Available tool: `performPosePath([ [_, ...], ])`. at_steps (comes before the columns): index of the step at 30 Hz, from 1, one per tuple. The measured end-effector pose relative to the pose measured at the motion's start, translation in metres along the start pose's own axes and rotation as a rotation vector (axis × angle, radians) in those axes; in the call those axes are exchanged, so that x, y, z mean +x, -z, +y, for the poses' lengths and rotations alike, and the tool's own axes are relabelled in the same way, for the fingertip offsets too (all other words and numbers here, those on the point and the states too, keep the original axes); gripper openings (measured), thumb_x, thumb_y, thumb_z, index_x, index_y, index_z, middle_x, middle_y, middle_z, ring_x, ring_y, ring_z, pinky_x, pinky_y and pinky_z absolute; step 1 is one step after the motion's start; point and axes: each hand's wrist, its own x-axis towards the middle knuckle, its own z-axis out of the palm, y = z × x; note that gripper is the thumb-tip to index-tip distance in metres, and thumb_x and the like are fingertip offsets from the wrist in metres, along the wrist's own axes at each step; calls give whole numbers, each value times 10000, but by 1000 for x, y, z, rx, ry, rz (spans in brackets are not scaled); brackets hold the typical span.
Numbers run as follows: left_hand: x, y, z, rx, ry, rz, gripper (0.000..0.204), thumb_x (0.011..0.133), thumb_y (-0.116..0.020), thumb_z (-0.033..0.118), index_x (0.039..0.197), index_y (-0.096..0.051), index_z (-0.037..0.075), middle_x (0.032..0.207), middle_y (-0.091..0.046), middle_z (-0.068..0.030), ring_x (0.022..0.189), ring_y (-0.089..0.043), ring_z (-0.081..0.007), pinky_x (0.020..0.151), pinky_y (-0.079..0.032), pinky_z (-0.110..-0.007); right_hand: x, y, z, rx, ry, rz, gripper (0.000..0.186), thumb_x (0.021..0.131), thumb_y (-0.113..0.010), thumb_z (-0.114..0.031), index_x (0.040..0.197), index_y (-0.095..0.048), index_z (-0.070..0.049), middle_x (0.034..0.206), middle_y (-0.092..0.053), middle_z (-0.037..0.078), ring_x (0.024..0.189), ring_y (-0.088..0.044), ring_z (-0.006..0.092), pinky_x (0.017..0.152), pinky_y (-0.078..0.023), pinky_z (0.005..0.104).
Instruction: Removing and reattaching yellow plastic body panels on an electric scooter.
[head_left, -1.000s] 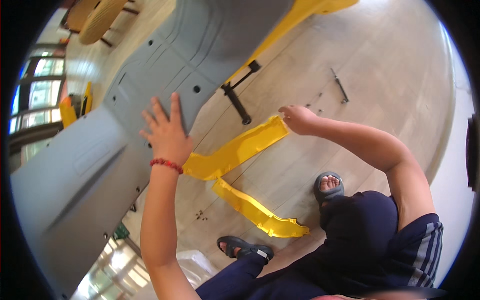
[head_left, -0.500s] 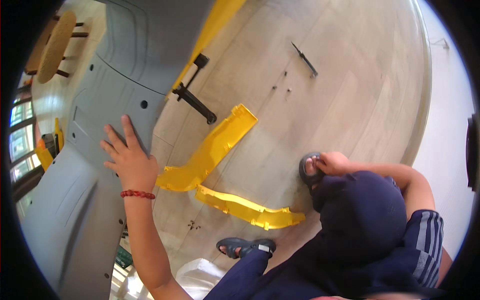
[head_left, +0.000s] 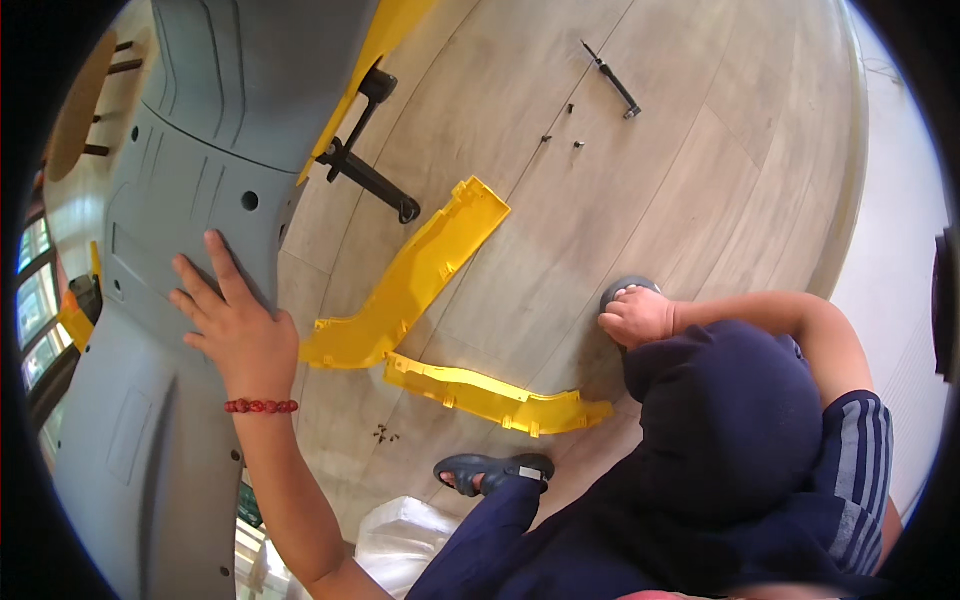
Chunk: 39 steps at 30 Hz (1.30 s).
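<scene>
My left hand [head_left: 240, 335] lies palm down on a large grey plastic body [head_left: 165, 230], fingers spread and holding nothing. The body has yellow edging, dark screw holes and a black bracket with a bar [head_left: 372, 183]. To the right of that hand, a wide curved yellow plastic trim piece [head_left: 415, 275] lies on the floor. A narrower yellow trim piece [head_left: 490, 398] touches its lower end. My right hand [head_left: 637, 318] is closed over the front of my dark sandal [head_left: 615, 290]. Whether anything is in its curled fingers is hidden.
A black screwdriver-like tool [head_left: 612, 82] lies on the wood-look floor, with a few small dark screws [head_left: 570, 109] near it. Several more screws [head_left: 385, 434] lie by my other sandal [head_left: 490, 470]. White plastic wrapping [head_left: 400, 540] is at the bottom; a stool [head_left: 82, 100] stands far left.
The view has shifted slightly, so the grey body and yellow pieces sit further left and up. My left hand stays on the panel. My right hand has moved further over the sandal.
</scene>
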Motion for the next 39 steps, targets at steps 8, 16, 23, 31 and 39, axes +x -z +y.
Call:
performPosePath([
  [8, 3, -4, 1, -20, -29, 50, 940, 664, -630, 55, 1438, -124, 222, 1438, -166, -232, 1259, -233, -517, 890, -308, -675, 4, 2, 8, 65, -3, -14, 194, 683, -578, -181, 846, -574, -76, 704, -557, 63, 667, -581, 250, 604, -467, 359],
  [16, -22, 5, -25, -234, -273, 121, 694, 679, -616, 15, 1319, -382, 147, 1315, -380, -217, 1208, -373, -411, 908, -383, -518, 7, -1, 5, 61, 28, 52, 211, 648, -594, -103, 855, -566, -72, 683, -540, 65, 614, -560, 255, 585, -465, 364],
  [23, -156, -66, -7, -971, -129, -418, 237, 715, -569, 29, 947, -616, 37, 834, -605, -139, 832, -579, -319, 750, -463, -381, 16, 3, -1, 50, 16, 36, 198, 639, -594, -83, 835, -570, -78, 672, -535, 58, 595, -551, 239, 569, -457, 354],
  [31, -279, -176, 11, -917, 339, -1101, 260, 813, -523, 175, 1002, -604, 16, 919, -643, -158, 854, -628, -272, 761, -493, -346, 17, -2, 3, 61, 44, 24, 208, 637, -601, -90, 843, -572, -81, 673, -532, 59, 607, -546, 246, 556, -443, 353],
  [39, -310, -167, 0, -803, -114, -1350, 286, 811, -491, 196, 1013, -601, 25, 913, -639, -181, 869, -608, -333, 784, -480, -409, 25, -3, -6, 108, 47, 81, 210, 622, -586, -32, 830, -564, -56, 632, -504, 80, 553, -515, 277, 506, -419, 369],
])
